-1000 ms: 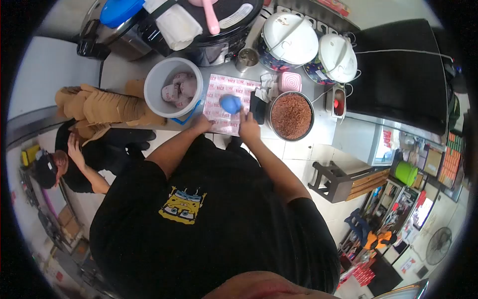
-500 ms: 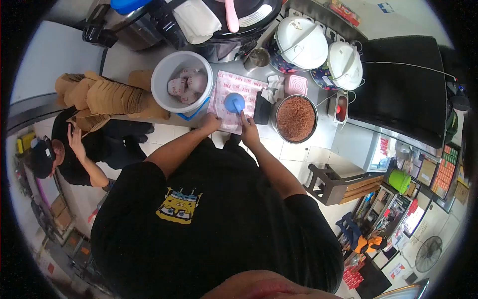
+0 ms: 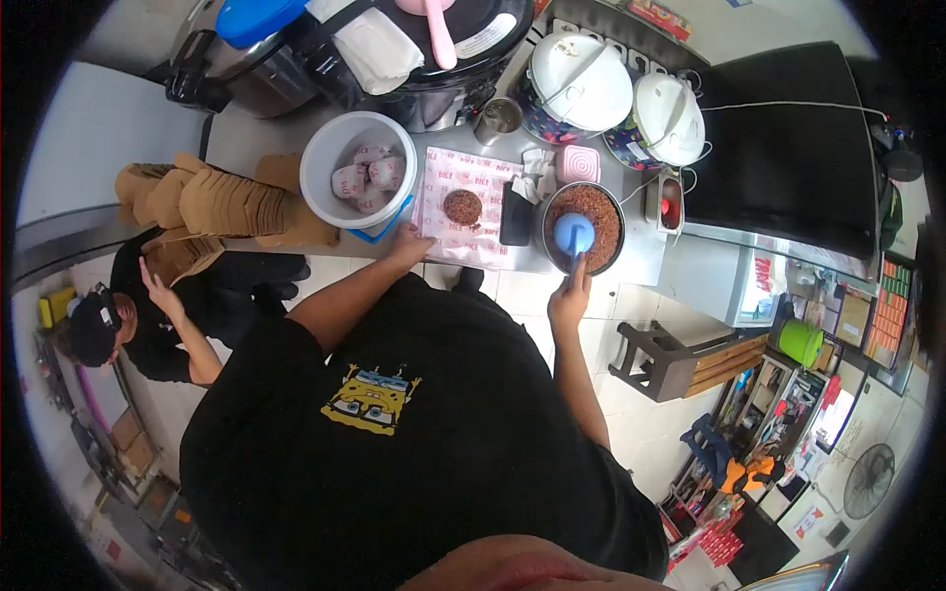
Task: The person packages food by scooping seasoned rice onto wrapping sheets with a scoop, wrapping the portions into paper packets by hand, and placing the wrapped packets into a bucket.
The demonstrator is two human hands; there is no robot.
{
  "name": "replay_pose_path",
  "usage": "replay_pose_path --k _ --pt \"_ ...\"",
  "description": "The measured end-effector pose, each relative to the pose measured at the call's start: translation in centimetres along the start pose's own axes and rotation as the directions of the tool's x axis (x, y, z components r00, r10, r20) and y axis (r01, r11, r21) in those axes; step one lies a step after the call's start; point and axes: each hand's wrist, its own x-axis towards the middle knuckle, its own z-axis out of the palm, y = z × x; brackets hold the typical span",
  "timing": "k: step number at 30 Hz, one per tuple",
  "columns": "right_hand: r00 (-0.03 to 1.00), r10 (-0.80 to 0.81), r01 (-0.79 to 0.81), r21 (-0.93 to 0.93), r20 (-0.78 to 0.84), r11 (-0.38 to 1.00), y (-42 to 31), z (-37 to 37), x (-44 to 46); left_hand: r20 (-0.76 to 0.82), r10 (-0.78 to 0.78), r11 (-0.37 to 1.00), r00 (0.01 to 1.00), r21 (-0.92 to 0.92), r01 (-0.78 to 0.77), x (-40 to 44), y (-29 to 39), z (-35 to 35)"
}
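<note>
My right hand [image 3: 569,295] is closed round the handle of a blue scoop [image 3: 574,234], whose bowl rests on the reddish-brown rice [image 3: 597,209] in a round metal pot [image 3: 543,246]. A round mound of the same rice [image 3: 462,207] lies on printed white and red paper [image 3: 481,251]. At the paper's lower left edge is my left hand [image 3: 411,243], its fingers too small to read clearly. Just left of the paper, a white bucket [image 3: 313,177] holds several paper-wrapped bundles [image 3: 370,179]. A dark flat object [image 3: 514,215] lies between paper and pot.
Stacked brown cardboard pieces [image 3: 227,204] stand at the left, near another person in black [image 3: 148,305]. Behind are a large black cooker [image 3: 434,103], a metal cup [image 3: 500,118] and two white-lidded pots [image 3: 579,81]. A small metal tray [image 3: 665,204] is right of the rice.
The blue scoop in my right hand has moved right, from the paper to the rice pot. A rice mound now shows on the paper where the scoop was.
</note>
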Motion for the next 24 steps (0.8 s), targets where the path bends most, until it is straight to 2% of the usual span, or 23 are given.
replay_pose_path --k 1,2,4,5,6,7,8,9,10,11,12,13,15,17,18,19,20,21,22,23,24 --pt "0.989 0.100 -0.100 -0.003 0.106 0.995 1.3 0.0 -0.5 0.143 -0.160 0.980 0.977 -0.096 0.175 -0.3 1.0 -0.3" --pt "0.989 0.108 -0.108 -0.004 0.101 0.994 2.8 0.6 -0.9 0.149 -0.158 0.981 0.976 -0.089 0.172 0.1 0.7 -0.3" --pt "0.990 -0.044 0.049 -0.033 0.133 0.998 5.0 1.8 -1.1 0.364 -0.213 0.921 0.907 -0.234 0.310 1.5 -0.4 -0.1" --pt "0.991 -0.038 0.042 -0.033 0.131 0.999 4.0 1.6 -1.1 0.367 -0.213 0.923 0.905 -0.229 0.310 1.6 0.0 -0.2" --pt "0.997 0.009 0.015 -0.306 0.079 0.952 1.0 0.8 -1.0 0.350 -0.219 0.875 0.911 -0.342 0.342 1.4 0.5 -0.5" --pt "0.999 0.039 -0.023 -0.553 0.017 0.833 -0.9 0.6 -0.8 0.332 -0.226 0.814 0.916 -0.452 0.365 1.4 0.9 -0.6" --pt "1.000 0.023 -0.013 -0.539 0.013 0.842 -0.4 1.9 -0.7 0.330 -0.221 0.795 0.918 -0.484 0.366 1.8 0.6 -0.5" --pt "0.992 -0.126 0.118 -0.509 0.018 0.853 -2.5 1.8 -0.5 0.331 -0.220 0.797 0.917 -0.481 0.365 1.8 1.0 -0.7" --pt "0.951 -0.296 0.309 -0.265 0.091 0.913 -3.0 2.3 0.0 0.352 -0.265 0.746 0.898 -0.515 0.422 1.7 1.4 -0.7" --pt "0.907 -0.350 0.377 -0.080 0.232 0.923 -3.0 4.4 0.2 0.374 -0.307 0.689 0.875 -0.547 0.476 1.5 1.7 -0.7" --pt "0.847 -0.406 0.417 0.044 0.344 0.908 -3.9 5.8 0.1 0.374 -0.306 0.690 0.876 -0.546 0.474 1.5 1.4 -0.7" --pt "0.807 -0.383 0.440 -0.025 0.449 0.898 -6.4 5.7 0.4 0.401 -0.261 0.697 0.878 -0.550 0.459 1.8 0.6 -0.5" --pt "0.786 -0.386 0.468 -0.057 0.483 0.882 -7.6 7.6 1.0 0.422 -0.209 0.705 0.882 -0.560 0.435 3.2 -1.7 0.2" --pt "0.760 -0.330 0.476 -0.133 0.559 0.870 -6.1 11.2 1.5 0.266 -0.111 0.945 0.958 -0.271 0.185 5.1 -4.6 0.9" --pt "0.786 -0.295 0.421 -0.120 0.543 0.899 -4.6 13.4 1.5 0.255 -0.097 0.947 0.962 -0.274 0.168 4.4 -3.2 0.2" --pt "0.833 -0.296 0.378 -0.090 0.467 0.921 -3.9 14.6 1.5 0.299 0.097 0.984 0.949 0.115 -0.137 2.2 -1.0 -0.6" --pt "0.850 -0.276 0.344 -0.077 0.449 0.936 -3.8 15.5 1.8 0.405 0.239 0.778 0.883 0.464 -0.423 -0.1 0.8 -1.5" --pt "0.865 -0.253 0.309 -0.063 0.434 0.949 -3.7 16.1 2.1 0.396 0.249 0.772 0.884 0.470 -0.428 -2.1 2.1 -2.3" --pt "0.887 -0.352 0.365 0.010 0.298 0.931 -3.4 16.7 1.9 0.534 0.250 0.532 0.808 0.621 -0.575 -4.1 3.1 -2.9" --pt "0.888 -0.355 0.367 0.015 0.292 0.930 -3.3 16.8 2.0 0.659 0.193 0.243 0.727 0.685 -0.686 -5.2 3.4 -3.1" --pt "0.852 -0.420 0.410 0.101 0.313 0.906 -3.0 16.7 2.0 0.659 0.191 0.239 0.728 0.688 -0.685 -5.5 3.2 -3.1"
